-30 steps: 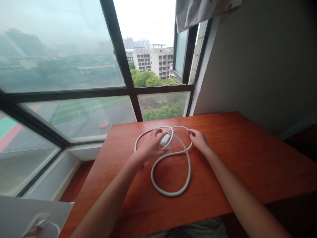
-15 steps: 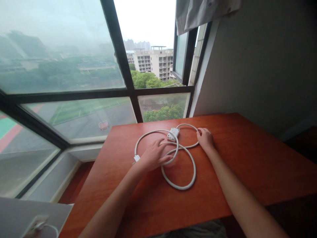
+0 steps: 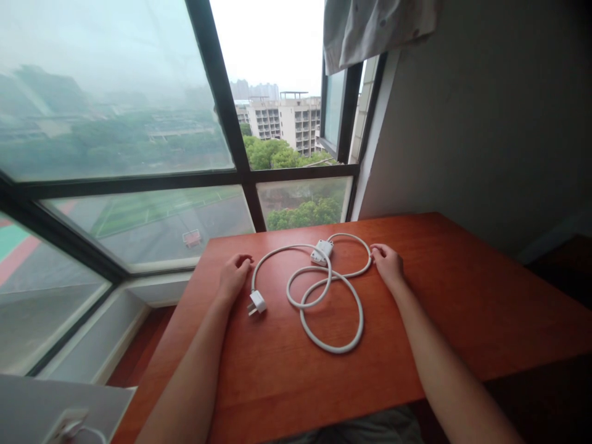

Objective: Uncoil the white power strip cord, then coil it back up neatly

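Loosely looped cord (image 3: 330,276) between both hands' fingers (image 3: 244,257) (image 3: 380,248)

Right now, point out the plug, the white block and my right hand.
Plug (image 3: 258,301), head view: its white body.
White block (image 3: 326,246), head view: its upper face.
Right hand (image 3: 389,264), head view: its back.

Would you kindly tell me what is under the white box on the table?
Reddish wooden tabletop shows around the white box, and the white cord appears to cross over the box. The patch beneath is covered, so anything there cannot be seen.
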Tool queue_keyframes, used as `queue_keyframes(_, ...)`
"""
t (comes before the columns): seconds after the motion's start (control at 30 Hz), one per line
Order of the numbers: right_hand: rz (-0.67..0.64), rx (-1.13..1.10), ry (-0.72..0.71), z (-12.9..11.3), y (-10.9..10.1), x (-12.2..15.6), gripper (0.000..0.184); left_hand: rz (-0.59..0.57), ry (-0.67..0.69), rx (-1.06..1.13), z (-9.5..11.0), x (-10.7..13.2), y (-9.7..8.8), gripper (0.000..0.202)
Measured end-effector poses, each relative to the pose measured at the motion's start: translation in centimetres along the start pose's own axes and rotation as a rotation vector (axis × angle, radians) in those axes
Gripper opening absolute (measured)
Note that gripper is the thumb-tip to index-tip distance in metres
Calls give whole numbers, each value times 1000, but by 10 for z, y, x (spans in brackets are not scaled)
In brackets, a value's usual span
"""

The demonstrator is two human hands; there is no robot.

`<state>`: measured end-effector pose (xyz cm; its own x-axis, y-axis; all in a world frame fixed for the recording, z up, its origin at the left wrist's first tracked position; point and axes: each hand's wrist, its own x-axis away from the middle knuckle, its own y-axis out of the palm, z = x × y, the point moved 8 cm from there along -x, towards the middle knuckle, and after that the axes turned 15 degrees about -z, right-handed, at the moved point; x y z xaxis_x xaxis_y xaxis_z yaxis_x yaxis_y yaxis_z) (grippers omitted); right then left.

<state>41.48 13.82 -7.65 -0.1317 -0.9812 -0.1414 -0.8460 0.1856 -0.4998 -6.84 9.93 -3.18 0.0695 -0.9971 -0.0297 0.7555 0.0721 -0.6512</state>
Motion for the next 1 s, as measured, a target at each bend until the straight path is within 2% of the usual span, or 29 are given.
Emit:
queue_keyframes(0.1, 0, 17, 28, -1, -4, -2, 40, -49, 25, -124, 5, 1, 9, 32)
queue_keyframes(0.2, 9, 192, 88, 0, -11, -1, 40, -50, 39, -191, 8, 2, 12, 33)
queue_keyframes(0.3, -61, 371, 128, 0, -10, 0, 33, -46, 39, -213, 8, 3, 13, 33)
queue_keyframes(0.4, -122, 453, 108, -5, -5, 3, 31, -50, 48, -232, 8, 3, 14, 32)
queue_keyframes(0.57, -142, 484, 107, -10, -2, 4, 33, -42, 50, -236, 6, 2, 13, 31)
queue_keyframes(0.73, -152, 474, 114, -9, -2, 3, 35, -30, 56, -141, 1, 0, 10, 32)
queue_keyframes(1.0, -133, 458, 97, -7, -2, 1, 35, -51, 105, -175, 13, 5, 4, 33)
